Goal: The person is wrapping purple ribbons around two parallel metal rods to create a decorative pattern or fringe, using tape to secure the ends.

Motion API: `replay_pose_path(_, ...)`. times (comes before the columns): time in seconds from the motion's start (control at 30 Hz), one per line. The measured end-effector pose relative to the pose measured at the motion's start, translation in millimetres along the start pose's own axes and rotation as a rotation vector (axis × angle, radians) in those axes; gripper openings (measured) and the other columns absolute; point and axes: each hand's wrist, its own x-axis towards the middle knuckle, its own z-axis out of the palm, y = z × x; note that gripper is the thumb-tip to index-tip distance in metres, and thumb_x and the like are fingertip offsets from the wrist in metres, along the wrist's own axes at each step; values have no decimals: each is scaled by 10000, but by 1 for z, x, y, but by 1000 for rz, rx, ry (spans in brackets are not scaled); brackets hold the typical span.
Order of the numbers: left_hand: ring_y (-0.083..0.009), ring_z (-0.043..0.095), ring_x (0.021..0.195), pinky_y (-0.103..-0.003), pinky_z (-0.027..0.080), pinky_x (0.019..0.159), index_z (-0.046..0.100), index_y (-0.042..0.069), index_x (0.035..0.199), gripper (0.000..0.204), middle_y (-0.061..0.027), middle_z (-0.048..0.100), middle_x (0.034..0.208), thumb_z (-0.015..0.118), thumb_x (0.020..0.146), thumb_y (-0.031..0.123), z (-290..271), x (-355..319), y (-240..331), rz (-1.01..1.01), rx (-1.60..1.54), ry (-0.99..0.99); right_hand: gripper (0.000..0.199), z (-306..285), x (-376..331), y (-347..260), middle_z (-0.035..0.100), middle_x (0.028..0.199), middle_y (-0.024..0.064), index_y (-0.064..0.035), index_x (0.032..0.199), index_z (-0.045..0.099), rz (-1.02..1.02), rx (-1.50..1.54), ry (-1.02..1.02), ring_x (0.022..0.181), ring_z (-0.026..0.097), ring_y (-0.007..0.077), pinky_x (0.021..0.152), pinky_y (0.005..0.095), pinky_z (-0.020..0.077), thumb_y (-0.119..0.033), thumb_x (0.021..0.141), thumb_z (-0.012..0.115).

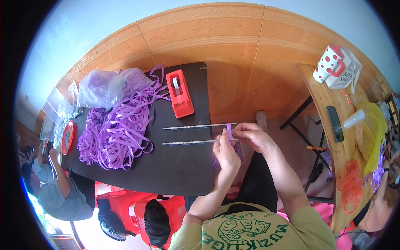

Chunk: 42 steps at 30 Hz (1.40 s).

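Two thin metal rods, a far one (183, 127) and a near one (183, 143), lie parallel on the black table and stick out past its right edge. Their left parts look twisted. A purple ribbon (228, 130) spans both rods near their right ends. My left hand (227, 155) is closed at the near rod, its fingers pinching the ribbon. Just to the right, my right hand (255, 137) is closed in a pinch beside the rod ends; what it holds is hidden by its fingers.
On the black table (183, 171) lie a heap of purple ribbon (118, 133), a plastic bag (100, 87), a red tape dispenser (180, 93) and a red dish (68, 137). A wooden table (323, 108) at right bears a dotted tumbler (328, 63) and a phone (334, 123). Other people sit at both sides.
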Motion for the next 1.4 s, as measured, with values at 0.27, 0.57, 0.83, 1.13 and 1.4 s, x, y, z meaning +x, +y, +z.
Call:
replay_pose_path(0.27,-112,530,609,-263,435,613,596,94,716,169,-14,583,679,596,881,134,-7,-9,5,-8,-40,-38,126,-3,10,13,623,891,22,-32,925,618,29,54,-117,827,565,101,774,244,443,-148,919,571)
replay_pose_path(0.57,-95,562,656,-236,446,671,616,78,769,130,-11,613,727,586,893,105,-14,-16,8,-84,-59,-96,193,6,26,13,631,1061,159,23,1001,629,59,80,-212,881,602,158,786,276,486,-128,883,603)
replay_pose_path(0.83,-90,584,714,-223,440,703,613,72,765,155,-42,657,813,584,910,119,-17,-19,4,-76,-100,-130,152,2,51,20,603,1133,217,42,894,644,80,156,-285,881,631,206,778,275,519,-80,804,632)
replay_pose_path(1.13,-150,612,880,-274,442,827,640,46,830,91,-81,670,926,575,894,56,-15,-17,-1,-8,-202,-143,200,-3,69,23,620,1090,177,67,885,639,40,168,-399,838,628,173,708,250,520,-67,736,635)
replay_pose_path(1.4,-147,611,911,-274,429,863,639,45,868,79,-72,663,965,566,895,50,-14,-16,-1,21,-226,-151,183,-1,54,3,647,972,108,58,950,645,166,-291,75,903,621,182,796,281,499,-20,793,592)
